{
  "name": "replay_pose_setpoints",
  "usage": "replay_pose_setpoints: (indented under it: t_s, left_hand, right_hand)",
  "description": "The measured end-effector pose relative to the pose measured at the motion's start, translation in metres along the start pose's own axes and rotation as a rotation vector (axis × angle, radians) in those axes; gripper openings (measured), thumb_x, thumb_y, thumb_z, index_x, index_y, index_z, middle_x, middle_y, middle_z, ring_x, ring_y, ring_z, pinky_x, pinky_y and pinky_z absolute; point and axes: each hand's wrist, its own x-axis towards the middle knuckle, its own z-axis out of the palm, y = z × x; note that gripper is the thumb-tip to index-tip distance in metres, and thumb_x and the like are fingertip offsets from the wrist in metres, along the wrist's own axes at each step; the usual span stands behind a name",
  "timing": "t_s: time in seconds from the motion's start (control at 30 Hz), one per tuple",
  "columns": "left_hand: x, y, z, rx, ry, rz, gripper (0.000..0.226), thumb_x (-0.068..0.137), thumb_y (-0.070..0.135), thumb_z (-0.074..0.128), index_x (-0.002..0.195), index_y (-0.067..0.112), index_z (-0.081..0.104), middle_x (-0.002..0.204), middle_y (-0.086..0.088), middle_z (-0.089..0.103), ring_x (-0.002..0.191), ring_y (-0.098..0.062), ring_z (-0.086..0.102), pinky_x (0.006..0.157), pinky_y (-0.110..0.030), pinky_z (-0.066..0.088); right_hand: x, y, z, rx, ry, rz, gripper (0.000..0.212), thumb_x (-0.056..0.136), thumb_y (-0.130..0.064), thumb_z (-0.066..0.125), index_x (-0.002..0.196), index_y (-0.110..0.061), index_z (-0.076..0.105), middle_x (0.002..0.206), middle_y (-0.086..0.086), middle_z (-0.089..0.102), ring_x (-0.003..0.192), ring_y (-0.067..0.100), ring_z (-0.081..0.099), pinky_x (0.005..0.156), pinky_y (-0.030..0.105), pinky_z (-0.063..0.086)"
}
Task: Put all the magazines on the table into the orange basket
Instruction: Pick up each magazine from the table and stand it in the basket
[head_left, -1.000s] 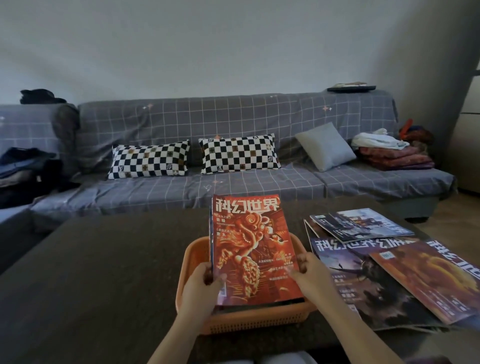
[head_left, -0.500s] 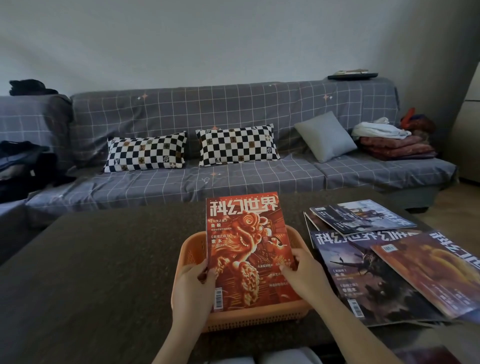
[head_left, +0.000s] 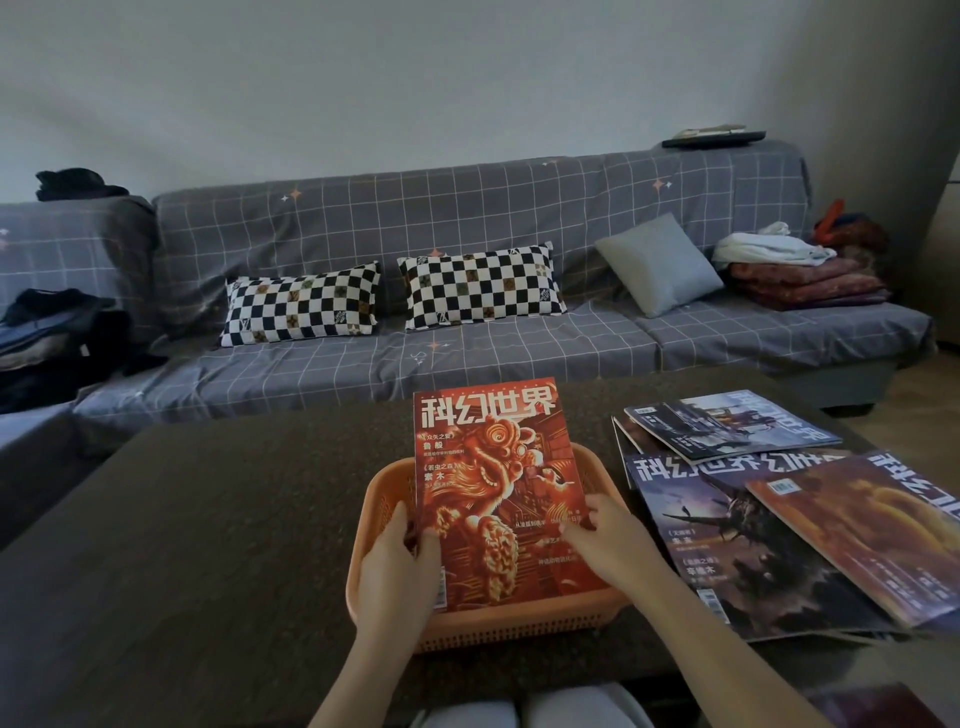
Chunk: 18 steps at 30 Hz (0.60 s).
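The red magazine (head_left: 498, 493) sits in the orange basket (head_left: 382, 499), its long axis running away from the person, title end tilted up past the far rim (cover facing the camera). The left hand (head_left: 397, 564) grips its near-left edge, thumb on the cover; the right hand (head_left: 608, 538) holds the right edge with curled fingers. Other magazines (head_left: 753, 525) lie overlapped on the table (head_left: 208, 519) just right of the basket.
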Motion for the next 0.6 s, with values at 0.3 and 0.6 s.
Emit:
replay_pose_setpoints:
  t_s: [0.3, 0.6]
  left_hand:
    - [-0.021, 0.057, 0.035, -0.185, -0.04, 0.131, 0.045, 0.094, 0.028, 0.055, 0.136, 0.035, 0.044, 0.138, 0.01, 0.047, 0.134, -0.015, 0.032, 0.115, -0.052, 0.025]
    - [-0.039, 0.138, 0.119, -0.246, -0.334, 0.287, 0.039, 0.094, 0.023, 0.055, 0.132, 0.026, 0.052, 0.136, 0.004, 0.053, 0.125, -0.013, 0.048, 0.11, -0.04, 0.037]
  right_hand:
    - [-0.027, 0.023, -0.034, 0.126, 0.295, -0.099, 0.041, 0.089, -0.021, 0.059, 0.129, -0.019, 0.05, 0.125, -0.003, 0.059, 0.098, 0.002, 0.051, 0.082, 0.02, 0.04]
    - [-0.04, 0.089, -0.106, 0.135, 0.566, 0.031, 0.02, 0.088, -0.022, 0.06, 0.107, -0.022, 0.058, 0.095, -0.006, 0.063, 0.091, 0.014, 0.058, 0.071, 0.027, 0.042]
